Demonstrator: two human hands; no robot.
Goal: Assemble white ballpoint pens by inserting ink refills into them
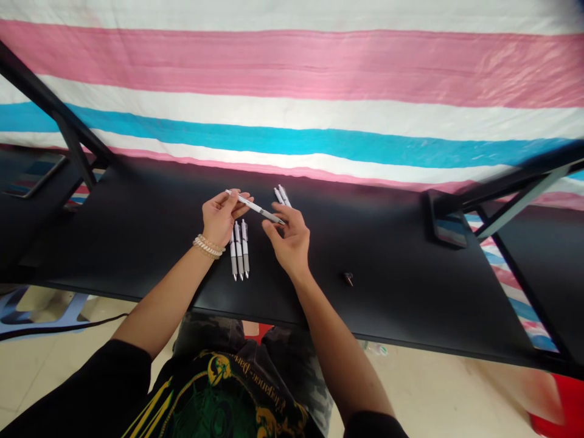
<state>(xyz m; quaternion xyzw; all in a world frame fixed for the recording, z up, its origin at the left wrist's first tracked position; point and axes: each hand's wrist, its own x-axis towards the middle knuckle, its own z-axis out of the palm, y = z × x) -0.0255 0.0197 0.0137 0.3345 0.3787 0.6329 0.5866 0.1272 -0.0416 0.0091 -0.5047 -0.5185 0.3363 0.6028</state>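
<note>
A white pen (255, 207) with a grey grip is held slantwise above the black table. My left hand (221, 213) pinches its upper end between thumb and fingers. At the tip end, the thumb and fingers of my right hand (291, 240) close around the pen. Under my left hand, three similar pens (240, 252) lie side by side, tips toward me, their upper ends partly covered. Beyond my right hand, more white pens (281, 194) show only their upper ends; the hand hides the rest.
The black table (387, 255) carries a small dark object (348, 279) right of my right arm. A phone-like slab (449, 228) lies at the right, and a dark flat device (36, 175) at the far left. Black metal supports (75, 131) flank the striped sheet (292, 67) behind.
</note>
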